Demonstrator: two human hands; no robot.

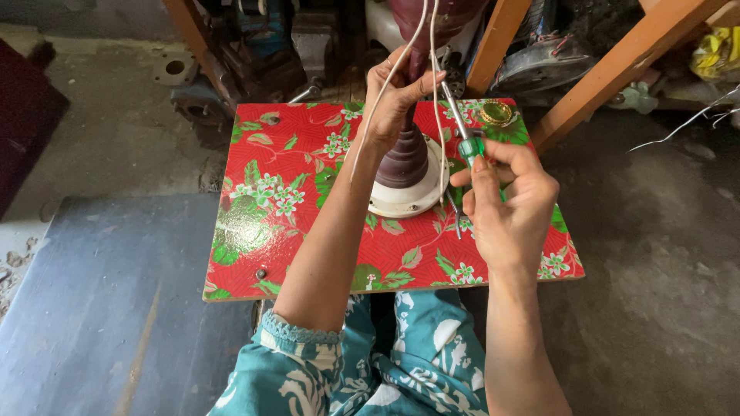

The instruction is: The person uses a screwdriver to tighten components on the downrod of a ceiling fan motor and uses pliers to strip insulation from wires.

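A dark maroon appliance body (404, 158) on a white round base (401, 202) stands on a red floral-covered board (285, 200). My left hand (395, 96) grips the upper neck of the maroon body, with white wires (385, 85) running past it. My right hand (509, 200) holds a green-handled screwdriver (467, 139), its metal tip pointing up toward the body beside my left thumb. A small bare-ended wire (455, 216) hangs near the base.
A gold round cap (496, 113) lies at the board's far right corner. Orange wooden legs (617, 62) and dark machine parts (262, 46) crowd the far side. Concrete floor lies right, a grey sheet (108, 308) lies left. My teal patterned clothing (370, 370) is below.
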